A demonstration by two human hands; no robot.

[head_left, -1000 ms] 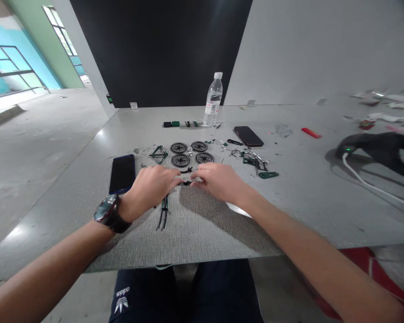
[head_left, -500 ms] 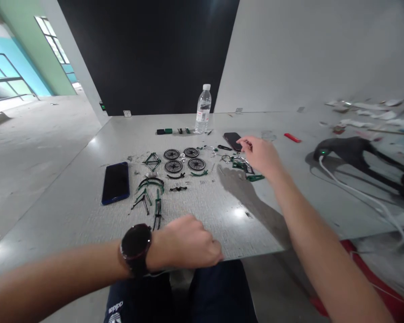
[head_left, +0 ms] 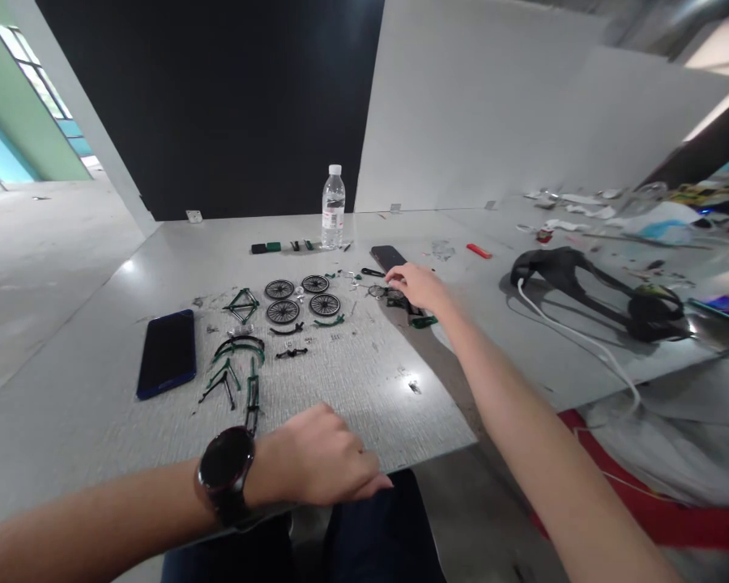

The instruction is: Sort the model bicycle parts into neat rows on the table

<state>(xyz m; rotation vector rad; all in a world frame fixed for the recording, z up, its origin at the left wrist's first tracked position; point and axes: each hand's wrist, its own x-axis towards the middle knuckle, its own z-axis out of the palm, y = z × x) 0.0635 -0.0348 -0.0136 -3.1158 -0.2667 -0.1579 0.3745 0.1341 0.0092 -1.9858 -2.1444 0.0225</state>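
Observation:
My left hand [head_left: 325, 457], a dark watch [head_left: 224, 476] on its wrist, rests at the table's front edge. Its fingers are curled in, and what they hold, if anything, is hidden. My right hand [head_left: 420, 286] reaches far forward with fingers stretched out over a small pile of metal and green parts [head_left: 394, 298], beside a dark phone [head_left: 387, 257]. Laid out to the left of that hand are several black spoked wheels [head_left: 283, 311], a green triangular frame [head_left: 241, 304], curved green and black pieces [head_left: 238, 346] and thin fork-like parts [head_left: 253, 397].
A blue phone [head_left: 167, 353] lies at the left of the grey table [head_left: 352, 380]. A water bottle [head_left: 333, 207] stands at the back with small blocks [head_left: 266, 247] beside it. A red lighter [head_left: 479, 251] and a black headset with a white cable [head_left: 583, 279] lie at the right.
Both hands left the small part in the table's middle. My left hand drew back to the front edge; my right hand reached out to the parts pile. The camera turned right.

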